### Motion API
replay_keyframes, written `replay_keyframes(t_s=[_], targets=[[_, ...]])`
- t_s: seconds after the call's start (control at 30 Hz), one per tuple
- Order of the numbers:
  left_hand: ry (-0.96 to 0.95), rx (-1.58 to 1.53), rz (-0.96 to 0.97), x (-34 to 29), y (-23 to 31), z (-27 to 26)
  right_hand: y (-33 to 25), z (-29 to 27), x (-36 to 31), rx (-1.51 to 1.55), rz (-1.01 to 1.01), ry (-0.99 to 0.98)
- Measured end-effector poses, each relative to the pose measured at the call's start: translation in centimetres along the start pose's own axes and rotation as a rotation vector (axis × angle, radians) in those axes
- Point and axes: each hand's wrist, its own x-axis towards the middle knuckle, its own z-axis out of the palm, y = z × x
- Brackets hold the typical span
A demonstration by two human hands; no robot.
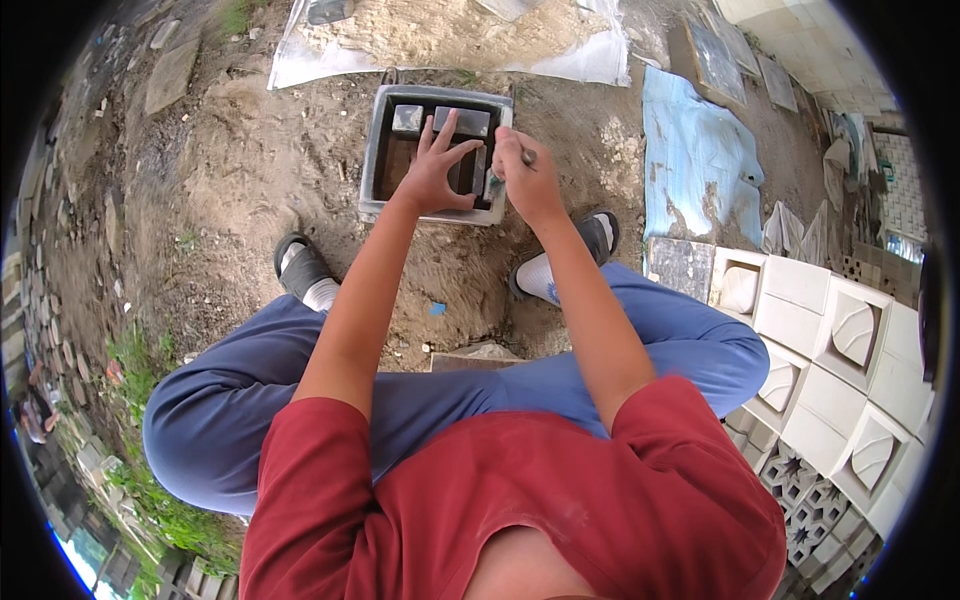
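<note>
Between my feet on the ground stands a square grey mould box [372, 150] with dark inner walls. A small pale-topped block [408, 118] and a longer grey-topped block [470, 121] sit inside it at the far side. My left hand [436, 172] spreads its fingers over the box, thumb and forefinger wide apart near the inner pieces on the right. Whether its fingertips touch them, I cannot tell. At the box's right rim my right hand [526, 178] is closed around a small tool with a dark handle end [529, 157]. Its working end is mostly hidden below the hand.
Beyond the box lies a white sheet [330, 62] heaped with sandy material [440, 38]. A light blue sheet [695, 150] is spread at the right. Pale moulded blocks [800, 310] stand in rows at the near right. Rubble and grass [150, 470] lie left.
</note>
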Motion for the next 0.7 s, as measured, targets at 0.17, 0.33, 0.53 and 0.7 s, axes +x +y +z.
replay_keyframes(t_s=[0.17,0.33,0.53,0.7], targets=[[0.014,-0.033,0.007,0.0,-0.3,0.3,2.1,0.5,-0.1,0.0,-0.006,-0.024],[-0.009,-0.014,-0.005,0.0,-0.2,0.0,1.6,0.5,-1.4,0.101,-0.017,0.06],[-0.012,-0.005,0.011,-0.4,-0.2,0.0,1.6,0.9,-0.7,0.087,-0.038,0.075],[-0.042,-0.023,-0.024,0.1,0.4,-0.4,2.4,1.0,-0.8,0.032,-0.001,0.055]])
